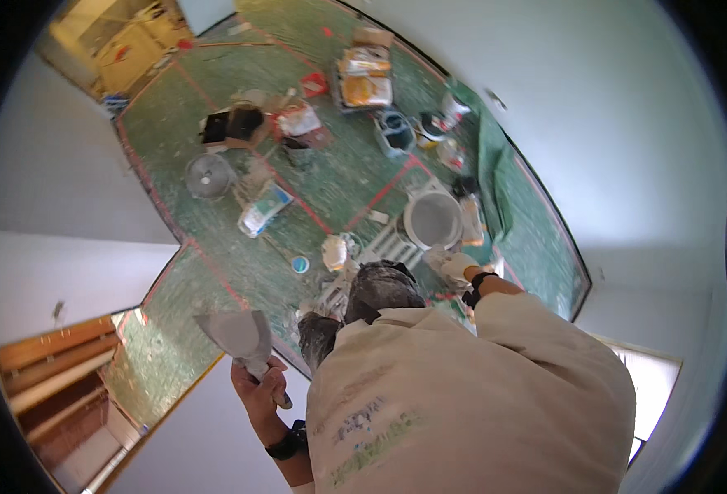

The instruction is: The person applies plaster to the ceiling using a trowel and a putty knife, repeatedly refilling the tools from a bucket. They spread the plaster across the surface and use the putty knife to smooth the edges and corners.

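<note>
My left hand [258, 377], bare and with a black band at the wrist, grips the handle of a wide putty knife [230, 329], its blade coated grey. On the right, my right hand [460, 265] wears a pale glove and is closed on something I cannot make out, just below a white bucket [431, 221] with grey inside. The bucket stands on or beside a slatted white step or platform [384, 247]. Dark, dust-streaked clothing [380, 292] shows below my beige top, partly hiding what lies under me.
A green protective sheet [174, 99] with red tape covers the floor, holding stacked bags [365, 78], a blue-grey container [395, 132], a round grey lid [209, 175] and a white bag [264, 210]. Pale walls [627, 123] surround it; wooden shelving [54, 362] stands at lower left.
</note>
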### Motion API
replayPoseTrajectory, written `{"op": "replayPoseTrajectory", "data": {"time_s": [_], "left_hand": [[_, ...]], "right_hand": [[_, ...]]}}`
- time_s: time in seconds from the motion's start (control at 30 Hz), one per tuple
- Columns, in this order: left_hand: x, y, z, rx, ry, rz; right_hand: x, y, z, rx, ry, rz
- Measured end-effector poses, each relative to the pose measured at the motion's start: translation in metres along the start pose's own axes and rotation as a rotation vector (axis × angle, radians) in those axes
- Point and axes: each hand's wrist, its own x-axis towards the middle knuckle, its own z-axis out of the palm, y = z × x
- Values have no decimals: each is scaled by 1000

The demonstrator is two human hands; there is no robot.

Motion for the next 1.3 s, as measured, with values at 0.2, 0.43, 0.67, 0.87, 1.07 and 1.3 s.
{"op": "replayPoseTrajectory", "data": {"time_s": [0.2, 0.43, 0.67, 0.87, 1.07, 1.3], "left_hand": [[52, -19, 18, 247, 30, -20], [127, -49, 61, 358, -84, -62], [199, -146, 82, 500, -15, -211], [269, -323, 88, 490, 278, -266], [314, -448, 49, 627, 163, -412], [328, -423, 91, 687, 49, -324]], "right_hand": [[-44, 117, 85, 111, 105, 207], [-30, 143, 36, 201, 1, 484], [134, 213, 51, 38, -108, 422], [379, 312, 117, -256, -369, 132], [541, 404, 276, 271, 32, 211], [480, 355, 284, 200, -561, 364]]}}
